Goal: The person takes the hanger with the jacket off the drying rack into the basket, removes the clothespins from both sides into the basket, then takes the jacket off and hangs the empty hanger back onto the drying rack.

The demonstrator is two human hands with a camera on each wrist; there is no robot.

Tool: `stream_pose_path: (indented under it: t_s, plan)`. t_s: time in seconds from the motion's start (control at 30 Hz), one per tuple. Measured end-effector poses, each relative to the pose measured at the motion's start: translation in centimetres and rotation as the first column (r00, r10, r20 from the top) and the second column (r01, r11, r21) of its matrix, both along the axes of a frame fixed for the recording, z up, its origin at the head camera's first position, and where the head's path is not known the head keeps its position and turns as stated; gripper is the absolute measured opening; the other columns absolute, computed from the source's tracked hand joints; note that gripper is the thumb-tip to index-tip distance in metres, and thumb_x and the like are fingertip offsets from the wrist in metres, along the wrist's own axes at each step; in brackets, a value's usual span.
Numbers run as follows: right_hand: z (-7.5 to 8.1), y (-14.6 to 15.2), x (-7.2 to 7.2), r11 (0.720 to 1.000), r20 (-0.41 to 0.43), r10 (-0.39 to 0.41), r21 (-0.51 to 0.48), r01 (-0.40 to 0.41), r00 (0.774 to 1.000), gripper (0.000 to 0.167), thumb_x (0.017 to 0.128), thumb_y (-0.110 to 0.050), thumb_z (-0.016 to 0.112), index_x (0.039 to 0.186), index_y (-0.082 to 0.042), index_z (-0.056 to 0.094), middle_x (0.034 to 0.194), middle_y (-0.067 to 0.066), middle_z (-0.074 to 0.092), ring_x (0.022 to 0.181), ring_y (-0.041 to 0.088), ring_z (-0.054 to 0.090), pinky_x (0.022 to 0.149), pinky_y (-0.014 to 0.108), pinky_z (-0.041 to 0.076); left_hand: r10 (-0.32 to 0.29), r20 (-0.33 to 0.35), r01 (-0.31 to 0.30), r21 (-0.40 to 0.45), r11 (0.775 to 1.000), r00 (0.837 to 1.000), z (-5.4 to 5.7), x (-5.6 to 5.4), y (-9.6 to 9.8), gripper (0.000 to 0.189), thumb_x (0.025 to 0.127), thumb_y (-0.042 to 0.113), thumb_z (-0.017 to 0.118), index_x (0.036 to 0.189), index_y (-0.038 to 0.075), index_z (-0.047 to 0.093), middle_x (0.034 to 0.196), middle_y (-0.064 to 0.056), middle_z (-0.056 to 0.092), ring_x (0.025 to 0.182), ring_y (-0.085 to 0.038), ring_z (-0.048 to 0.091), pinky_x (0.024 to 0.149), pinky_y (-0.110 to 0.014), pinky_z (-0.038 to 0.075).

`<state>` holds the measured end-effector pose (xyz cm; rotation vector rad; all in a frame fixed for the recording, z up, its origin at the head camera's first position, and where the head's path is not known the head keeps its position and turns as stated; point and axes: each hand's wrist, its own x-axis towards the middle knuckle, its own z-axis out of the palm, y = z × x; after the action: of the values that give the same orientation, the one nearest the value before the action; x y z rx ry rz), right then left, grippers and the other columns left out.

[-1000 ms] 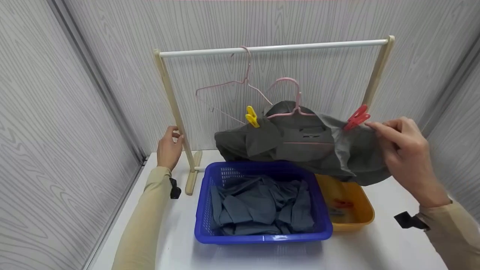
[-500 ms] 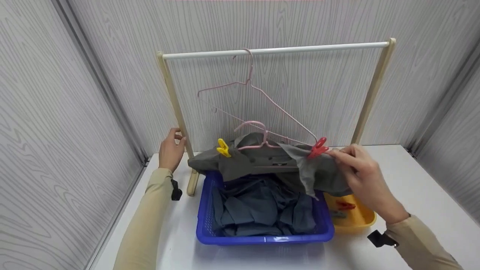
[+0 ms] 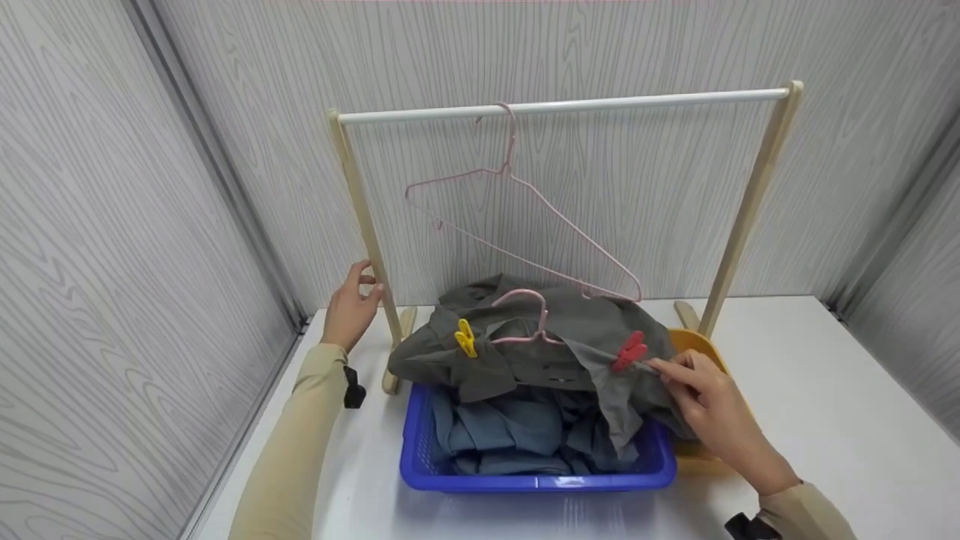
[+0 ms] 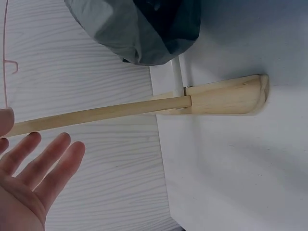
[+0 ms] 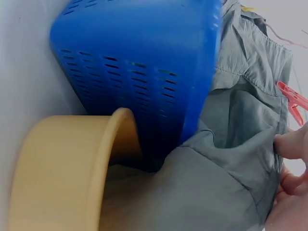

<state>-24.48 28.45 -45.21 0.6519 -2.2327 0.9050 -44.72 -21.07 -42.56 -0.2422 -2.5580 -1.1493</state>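
Note:
A dark grey garment point(image 3: 570, 315) lies slumped over the blue basket point(image 3: 540, 482), with a pink hanger point(image 3: 541, 315) at its top edge. A yellow clothespin point(image 3: 466, 339) clips its left side, a red clothespin point(image 3: 630, 351) its right. My right hand point(image 3: 712, 405) pinches the cloth just beside the red clothespin; the right wrist view shows thumb and fingers point(image 5: 291, 144) on the fabric edge. At the left, my left hand point(image 3: 352, 311) holds the wooden post point(image 4: 106, 113) of the clothes rack between thumb and fingers, its other fingers extended.
The rack's white rail point(image 3: 637, 103) carries another pink hanger point(image 3: 577, 229) without clothing. Blue-grey cloth point(image 3: 517, 427) fills the basket. A yellow tub point(image 5: 57, 168) stands against the basket's right side, partly covered by the garment. Grey wood-patterned walls point(image 3: 247, 112) enclose the white table point(image 3: 817, 390).
My right hand has moved left and down with the garment, hanger and clothespins, from in front of the rack onto the basket. The left hand has stayed at the post.

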Motion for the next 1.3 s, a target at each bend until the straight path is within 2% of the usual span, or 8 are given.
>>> stream_pose_path:
  t_s: [0.23, 0.43, 0.53, 0.7, 0.8, 0.93, 1.1, 1.3]
  plan:
    - [-1.1, -0.9, 0.1, 0.996, -0.069, -0.080, -0.032, 0.078, 0.994, 0.042, 0.081, 0.023, 0.065, 0.110, -0.005, 0.075, 0.088, 0.006, 0.057, 0.081, 0.012, 0.045, 0.071, 0.019, 0.035, 0.038, -0.134, -0.028, 0.079, 0.997, 0.990, 0.0, 1.3, 0.6, 0.053, 0.102, 0.015, 0.052, 0.151, 0.014, 0.033, 0.134, -0.018, 0.053, 0.124, -0.037, 0.049, 0.099, -0.052, 0.040]
    - [-1.7, -1.4, 0.1, 0.989, -0.015, -0.130, -0.075, 0.129, 0.991, 0.038, 0.084, 0.018, 0.065, 0.109, -0.008, 0.076, 0.095, 0.002, 0.060, 0.086, 0.012, 0.048, 0.073, 0.017, 0.037, -0.018, -0.185, 0.026, 0.040, 0.999, 0.983, 0.1, 5.1, 1.7, 0.054, 0.101, 0.013, 0.053, 0.151, 0.013, 0.034, 0.135, -0.017, 0.050, 0.121, -0.034, 0.051, 0.095, -0.052, 0.042]
    - [-1.8, -1.4, 0.2, 0.984, 0.016, -0.151, -0.088, 0.152, 0.988, 0.038, 0.086, 0.016, 0.064, 0.112, -0.009, 0.075, 0.096, 0.002, 0.062, 0.087, 0.012, 0.049, 0.074, 0.016, 0.038, -0.115, -0.141, 0.116, -0.003, 0.993, 0.983, -0.4, 7.0, 2.1, 0.056, 0.100, 0.011, 0.055, 0.152, 0.016, 0.033, 0.133, -0.015, 0.053, 0.115, -0.032, 0.056, 0.090, -0.052, 0.046]
    - [-1.7, -1.3, 0.2, 0.975, 0.041, -0.193, -0.107, 0.196, 0.980, 0.035, 0.087, 0.012, 0.066, 0.114, -0.009, 0.075, 0.096, 0.002, 0.064, 0.086, 0.012, 0.050, 0.074, 0.015, 0.039, -0.254, 0.044, 0.252, 0.042, 0.967, 0.966, -2.3, 9.6, 2.6, 0.042, 0.102, 0.020, 0.054, 0.143, 0.014, 0.047, 0.127, -0.016, 0.060, 0.112, -0.035, 0.059, 0.091, -0.052, 0.047]
    - [-1.7, -1.0, 0.1, 0.964, 0.060, -0.231, -0.119, 0.237, 0.971, 0.030, 0.089, 0.007, 0.067, 0.113, -0.010, 0.075, 0.096, 0.001, 0.066, 0.084, 0.013, 0.051, 0.073, 0.018, 0.038, -0.261, 0.104, 0.253, 0.077, 0.964, 0.960, -3.7, 10.9, 3.0, 0.036, 0.104, 0.029, 0.052, 0.134, 0.010, 0.056, 0.125, -0.014, 0.062, 0.114, -0.033, 0.058, 0.094, -0.051, 0.045]
    - [-2.0, -0.6, 0.1, 0.931, 0.114, -0.310, -0.164, 0.326, 0.944, 0.021, 0.092, -0.006, 0.070, 0.112, -0.010, 0.075, 0.096, 0.002, 0.069, 0.086, 0.015, 0.054, 0.074, 0.022, 0.038, -0.216, 0.093, 0.201, 0.145, 0.969, 0.972, -5.0, 12.2, 3.9, 0.034, 0.104, 0.028, 0.052, 0.127, 0.004, 0.061, 0.125, -0.015, 0.062, 0.116, -0.031, 0.057, 0.098, -0.049, 0.043]
    - [-2.1, -0.2, 0.2, 0.898, 0.204, -0.352, -0.203, 0.391, 0.914, 0.024, 0.094, -0.023, 0.069, 0.114, -0.011, 0.074, 0.101, 0.002, 0.069, 0.097, 0.018, 0.058, 0.083, 0.022, 0.039, -0.185, 0.139, 0.147, 0.243, 0.959, 0.973, -5.5, 13.8, 5.4, 0.052, 0.104, 0.029, 0.052, 0.145, 0.000, 0.042, 0.148, -0.024, 0.039, 0.138, -0.038, 0.035, 0.109, -0.052, 0.031]
    - [-1.9, 0.2, 0.3, 0.893, 0.289, -0.344, -0.192, 0.407, 0.893, 0.031, 0.097, -0.029, 0.065, 0.119, -0.009, 0.071, 0.109, 0.010, 0.068, 0.105, 0.027, 0.060, 0.091, 0.039, 0.042, -0.244, 0.215, 0.194, 0.230, 0.954, 0.946, -5.6, 15.4, 6.2, 0.078, 0.101, 0.036, 0.056, 0.157, 0.007, 0.010, 0.160, -0.022, 0.007, 0.146, -0.043, 0.007, 0.112, -0.061, 0.014]
